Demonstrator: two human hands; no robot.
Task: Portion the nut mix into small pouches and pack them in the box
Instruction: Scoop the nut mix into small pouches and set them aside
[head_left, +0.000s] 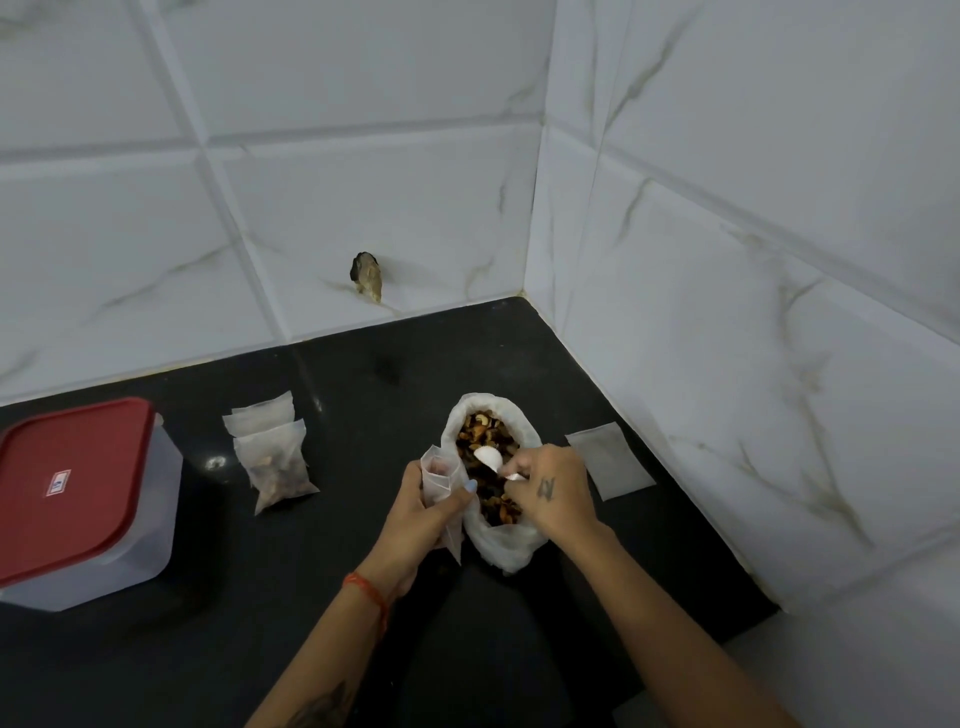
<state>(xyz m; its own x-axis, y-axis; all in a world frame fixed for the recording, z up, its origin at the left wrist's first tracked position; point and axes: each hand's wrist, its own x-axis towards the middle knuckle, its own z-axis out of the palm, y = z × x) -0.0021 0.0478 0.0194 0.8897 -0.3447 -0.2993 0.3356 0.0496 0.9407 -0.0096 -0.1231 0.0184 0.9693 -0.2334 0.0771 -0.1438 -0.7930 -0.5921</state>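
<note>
Left hand (415, 514) pinches the open pouch (441, 480) at nine o'clock of the nut bag (498, 540); right hand's (556, 493) grip clasps the spoon (488, 458). Keep the mouth wide, tip slowly.

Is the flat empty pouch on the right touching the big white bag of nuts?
Apart. The head view shows bare black counter between the flat empty translucent pouch and the big white bag of nut mix.
</note>
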